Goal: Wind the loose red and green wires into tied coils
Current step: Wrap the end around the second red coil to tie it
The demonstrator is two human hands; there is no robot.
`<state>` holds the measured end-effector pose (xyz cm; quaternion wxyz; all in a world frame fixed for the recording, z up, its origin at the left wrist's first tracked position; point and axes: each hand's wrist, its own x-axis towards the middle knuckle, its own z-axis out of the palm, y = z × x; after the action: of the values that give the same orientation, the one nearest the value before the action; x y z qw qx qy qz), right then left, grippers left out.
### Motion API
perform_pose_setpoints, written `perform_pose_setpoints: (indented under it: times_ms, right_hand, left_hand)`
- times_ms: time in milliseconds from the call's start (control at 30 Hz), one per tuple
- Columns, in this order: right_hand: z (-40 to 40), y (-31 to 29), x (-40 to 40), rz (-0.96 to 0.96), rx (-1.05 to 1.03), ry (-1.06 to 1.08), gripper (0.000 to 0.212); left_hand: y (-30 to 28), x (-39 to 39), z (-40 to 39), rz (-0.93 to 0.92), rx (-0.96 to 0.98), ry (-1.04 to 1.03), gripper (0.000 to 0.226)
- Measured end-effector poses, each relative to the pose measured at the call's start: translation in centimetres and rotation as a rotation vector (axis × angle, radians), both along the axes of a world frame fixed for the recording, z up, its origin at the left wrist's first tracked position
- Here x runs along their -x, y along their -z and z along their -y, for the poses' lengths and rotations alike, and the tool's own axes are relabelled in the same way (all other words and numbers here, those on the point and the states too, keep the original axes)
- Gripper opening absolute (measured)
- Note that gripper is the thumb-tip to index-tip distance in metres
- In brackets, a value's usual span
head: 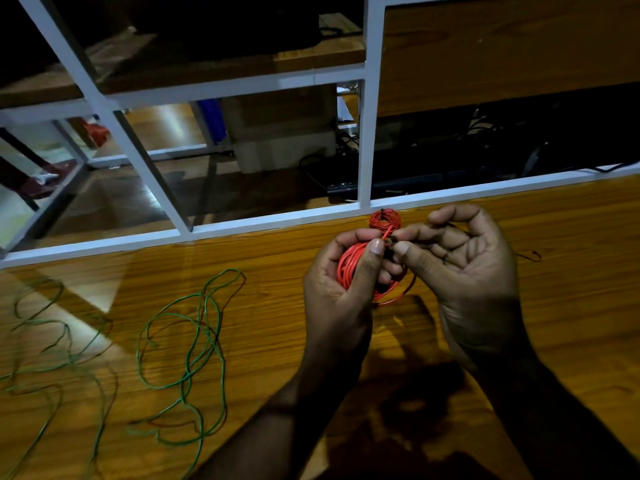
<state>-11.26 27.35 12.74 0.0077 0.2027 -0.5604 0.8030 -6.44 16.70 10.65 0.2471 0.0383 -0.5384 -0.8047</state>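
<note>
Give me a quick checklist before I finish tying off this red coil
1. Red coil gripped in left hand: ok.
2. Right hand pinching at the coil's top beside the left thumb: ok.
3. Dark tie closed around the coil: cannot tell.
4. Finished red coil parked at the table edge, out of the way: ok.
5. Green wires wound: not ok, lying loose on the left.

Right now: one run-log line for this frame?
step: tying red coil | left hand: grips coil | right hand: pinches tie at coil | tied red coil: on table | green wire: loose
</note>
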Motion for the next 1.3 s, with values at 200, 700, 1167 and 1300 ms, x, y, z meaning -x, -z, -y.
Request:
perform_pose_setpoints:
  times_ms: [200,700,1167,1300]
  right_hand:
    - [0.17,0.03,-0.02,0.040,0.071,-0.015,0.038]
    - [0.29,0.13,-0.04,0.024,0.084,-0.015,0.040]
    - [0.19,0.26,-0.05,0.027,0.051,-0.016,0.040]
    - [0.11,0.29,-0.09,0.028,0.042,-0.021,0.039]
  left_hand:
    - [-0.07,0.19,-0.11,-0.013,0.019,-0.024,0.018]
    - [0.02,0.43,-0.25,-0.003,0.004,-0.035,0.020]
    - [0.46,0.41,-0.30,0.005,0.000,-0.022,0.019]
    - [0.54,0.39,-0.27,0.010,-0.002,-0.025,0.017]
